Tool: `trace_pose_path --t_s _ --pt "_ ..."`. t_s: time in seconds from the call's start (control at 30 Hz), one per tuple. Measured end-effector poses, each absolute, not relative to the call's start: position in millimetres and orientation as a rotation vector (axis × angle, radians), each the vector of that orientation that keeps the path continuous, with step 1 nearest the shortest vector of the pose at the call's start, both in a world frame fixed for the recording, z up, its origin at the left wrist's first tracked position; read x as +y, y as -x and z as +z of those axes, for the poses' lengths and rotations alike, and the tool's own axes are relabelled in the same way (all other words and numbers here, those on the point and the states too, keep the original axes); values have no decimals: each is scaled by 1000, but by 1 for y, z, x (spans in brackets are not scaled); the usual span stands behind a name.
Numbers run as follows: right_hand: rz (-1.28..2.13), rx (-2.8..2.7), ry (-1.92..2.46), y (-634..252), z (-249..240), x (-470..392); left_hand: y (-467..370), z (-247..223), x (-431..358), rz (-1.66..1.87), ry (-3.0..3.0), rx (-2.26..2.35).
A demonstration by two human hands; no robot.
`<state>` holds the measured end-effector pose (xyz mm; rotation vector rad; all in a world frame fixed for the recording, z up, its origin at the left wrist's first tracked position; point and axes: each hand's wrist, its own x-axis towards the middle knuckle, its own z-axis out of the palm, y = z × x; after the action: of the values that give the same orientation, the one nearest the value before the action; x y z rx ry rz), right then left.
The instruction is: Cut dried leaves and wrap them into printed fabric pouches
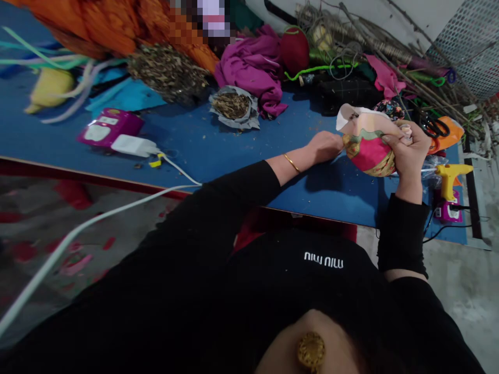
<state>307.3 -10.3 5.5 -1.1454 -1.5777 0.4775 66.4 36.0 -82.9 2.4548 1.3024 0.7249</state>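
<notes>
A small stuffed fabric piece (368, 150), pink with gold patterned trim and a peach-and-white cloth top, is held above the blue table. My right hand (412, 148) grips it from the right, thumb and fingers pinched on the cloth. At its left edge is my left hand (326, 146), closed and touching or nearly touching the gold trim. Whatever the left fingertips hold is hidden. Just beyond the right hand lie black-handled scissors (438, 126) on orange cloth (452, 135).
A yellow glue gun (448, 176) stands at right by a purple power box (448, 210). Another purple box (111, 127) with a white plug (134, 145) sits left, its cable crossing the table edge. Dried plant bits (232, 105), purple cloth (253, 62) and twigs (413, 57) line the back.
</notes>
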Motion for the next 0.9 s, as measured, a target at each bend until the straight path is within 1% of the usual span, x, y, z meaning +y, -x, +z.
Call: trace_pose_path --t_s 0.07,0.13,0.17,0.23,0.3,0.33,0.37,0.43,0.5,0.57,0.73,0.9 --pt "502 -1601 1150 -303 3 -11 -44 -75 34 588 -2480 1406" --pt "528 -1637 1159 -295 2 -14 -17 -61 30 551 -2445 1580" --pt "541 -1657 1163 -290 1 -16 -4 -51 27 614 -2397 1664" --pt "564 -1703 1164 -280 1 -21 14 -28 18 887 -2280 1740" --pt "585 -1753 1160 -272 0 -24 20 -3 3 1096 -2217 1690" --pt "590 -1772 1156 -270 0 -26 18 8 -5 1138 -2243 1637" --pt "592 -1786 1152 -268 0 -26 13 17 -11 1088 -2336 1567" --pt "580 -1801 1150 -267 -1 -26 2 27 -20 860 -2542 1432" --pt "565 -1808 1155 -268 -1 -26 -5 30 -21 609 -2684 1351" --pt "561 -1817 1159 -269 -1 -25 -4 31 -16 463 -2722 1345" --pt "569 -1851 1166 -267 1 -27 16 29 -3 291 -2726 1302" --pt "583 -1854 1185 -265 1 -29 2 29 -7 272 -2845 1241"
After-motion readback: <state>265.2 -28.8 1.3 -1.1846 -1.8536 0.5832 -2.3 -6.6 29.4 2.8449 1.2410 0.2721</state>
